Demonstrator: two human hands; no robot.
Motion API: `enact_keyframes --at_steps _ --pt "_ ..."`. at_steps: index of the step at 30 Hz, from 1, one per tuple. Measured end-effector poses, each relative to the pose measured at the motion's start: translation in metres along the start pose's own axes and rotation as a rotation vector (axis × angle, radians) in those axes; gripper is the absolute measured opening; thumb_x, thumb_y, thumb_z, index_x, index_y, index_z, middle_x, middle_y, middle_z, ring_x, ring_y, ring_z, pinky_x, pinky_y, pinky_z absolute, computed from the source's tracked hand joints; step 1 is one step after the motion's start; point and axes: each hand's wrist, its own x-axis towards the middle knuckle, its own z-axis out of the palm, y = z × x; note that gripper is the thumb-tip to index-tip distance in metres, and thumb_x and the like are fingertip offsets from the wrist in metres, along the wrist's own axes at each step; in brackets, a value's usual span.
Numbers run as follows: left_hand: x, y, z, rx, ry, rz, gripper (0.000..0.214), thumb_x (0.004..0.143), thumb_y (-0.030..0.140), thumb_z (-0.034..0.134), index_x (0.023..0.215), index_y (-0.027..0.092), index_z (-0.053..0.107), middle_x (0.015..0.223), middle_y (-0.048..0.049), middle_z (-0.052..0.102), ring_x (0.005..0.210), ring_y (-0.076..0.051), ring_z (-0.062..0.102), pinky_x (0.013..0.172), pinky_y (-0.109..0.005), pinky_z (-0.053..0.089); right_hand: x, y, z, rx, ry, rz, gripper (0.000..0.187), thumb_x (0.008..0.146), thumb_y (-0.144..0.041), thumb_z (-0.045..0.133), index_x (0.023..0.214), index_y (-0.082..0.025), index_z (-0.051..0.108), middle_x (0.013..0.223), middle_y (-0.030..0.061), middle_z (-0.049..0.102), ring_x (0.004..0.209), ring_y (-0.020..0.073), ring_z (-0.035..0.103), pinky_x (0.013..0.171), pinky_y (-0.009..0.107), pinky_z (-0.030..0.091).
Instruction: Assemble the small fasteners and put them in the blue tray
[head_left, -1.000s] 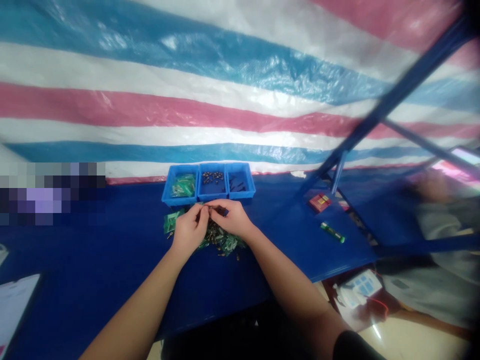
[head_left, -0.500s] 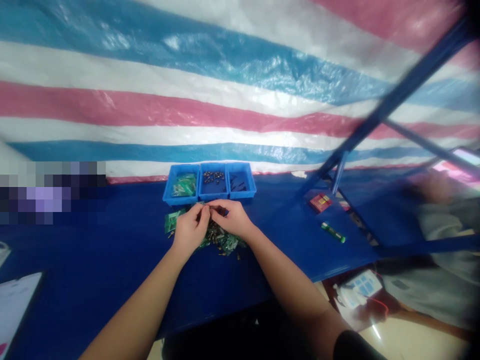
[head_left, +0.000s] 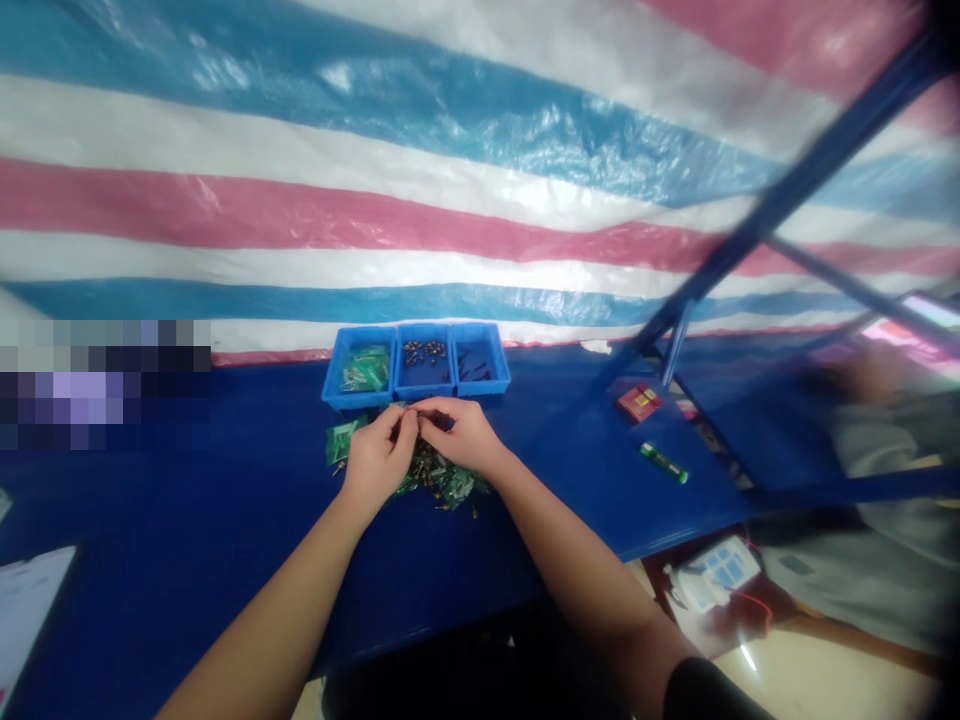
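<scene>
Striped plastic tarp [head_left: 450, 150] (blue, white, pink) fills the back. Below it is a dark blue table [head_left: 187, 480], and a blue frame bar [head_left: 787, 190] slants across on the R. A blurred co-worker's sleeve [head_left: 885, 440] shows at the far R edge.

Row of 3 blue bins [head_left: 330, 385] at the table's back edge: L one w/ green pieces, mid w/ small dark-brassy bits, R w/ dark bits.

Just in front of the bins is a loose pile of green parts [head_left: 450, 485]. The person's L hand [head_left: 379, 460] and R hand [head_left: 465, 437] are both over it, wrists on or near the pile.

Both hands' fingers are closed narrow, tips meeting btwn the pile and the mid bin. They pinch a small part [head_left: 415, 412] from both sides; it is too tiny to tell which kind.

Off to the R, well apart from the hands, are a red box [head_left: 639, 402] and a green tube [head_left: 663, 463].
</scene>
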Motion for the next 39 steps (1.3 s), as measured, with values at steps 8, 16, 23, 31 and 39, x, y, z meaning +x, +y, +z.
enact_keyframes --at_steps 8,16,23,31,39 --pt "0.0002 -0.0008 0.0005 -0.012 -0.018 0.0 0.028 0.094 0.037 0.047 0.077 0.019 0.06 0.059 0.004 0.057 0.052 -0.01 0.052 0.054 -0.021 0.038 -0.0005 0.0019 -0.0003 -0.034 0.002 0.012 0.023 0.087 -0.024 0.058 0.105 -0.021 0.072 0.095 0.002 0.075 0.079 0.0136 0.067 0.074 0.025 0.053" --pt "0.0009 -0.0001 -0.0001 -0.016 -0.045 -0.014 0.028 0.095 0.038 0.046 0.08 0.019 0.061 0.06 0.0035 0.058 0.054 -0.011 0.054 0.056 -0.021 0.039 -0.0003 0.0025 -0.0004 -0.035 -0.008 0.007 0.024 0.087 -0.023 0.056 0.106 -0.021 0.072 0.097 0.0024 0.074 0.081 0.0138 0.068 0.076 0.026 0.053" --pt "0.0016 0.0002 0.0 -0.009 -0.066 -0.02 0.028 0.094 0.039 0.046 0.079 0.02 0.06 0.062 0.0034 0.059 0.055 -0.011 0.055 0.056 -0.022 0.039 -0.0002 0.0034 -0.0003 -0.053 -0.011 -0.002 0.025 0.087 -0.021 0.056 0.107 -0.021 0.071 0.099 0.0021 0.074 0.085 0.0145 0.068 0.079 0.027 0.053" --pt "0.0016 -0.0004 0.0 0.009 -0.086 -0.01 0.028 0.095 0.04 0.045 0.081 0.02 0.06 0.065 0.0022 0.06 0.058 -0.013 0.057 0.058 -0.023 0.039 0.0 0.0011 -0.0017 -0.073 -0.041 0.005 0.028 0.088 -0.019 0.055 0.111 -0.024 0.071 0.102 0.0016 0.074 0.088 0.0148 0.068 0.081 0.027 0.053" --pt "0.0011 -0.0003 0.0005 0.014 -0.074 -0.003 0.027 0.095 0.037 0.045 0.084 0.02 0.062 0.067 0.0014 0.062 0.059 -0.013 0.058 0.059 -0.023 0.04 0.0003 0.0003 -0.0016 -0.092 -0.025 0.005 0.027 0.088 -0.019 0.055 0.109 -0.023 0.071 0.101 0.0018 0.074 0.087 0.0148 0.068 0.081 0.027 0.053"
